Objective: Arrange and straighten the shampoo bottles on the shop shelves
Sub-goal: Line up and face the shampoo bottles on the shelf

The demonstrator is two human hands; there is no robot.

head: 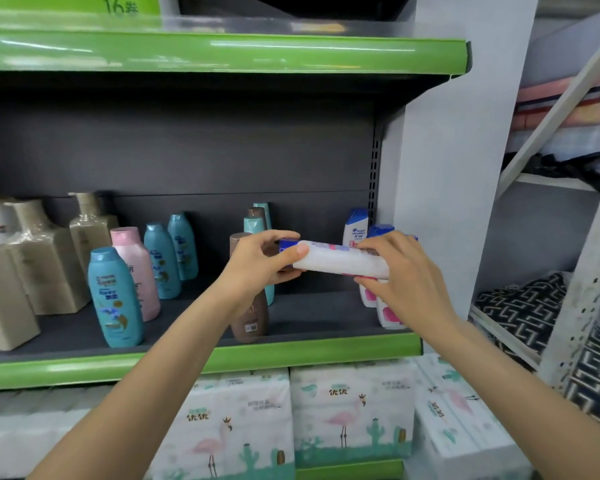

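White shampoo bottle [340, 261]: held sideways, clamped by left hand [257, 261] and right hand [399, 275]; to be uprighted, likely beside right-hand row.

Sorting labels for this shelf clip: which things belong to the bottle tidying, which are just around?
Job: white bottle held sideways by left hand and right hand; teal bottles; pink bottle; brown bottle.
Just around: tissue packs; patterned fabric.

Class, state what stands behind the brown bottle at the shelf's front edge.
Behind the brown bottle, teal bottles and another brown cap show. The left hand covers their bodies.
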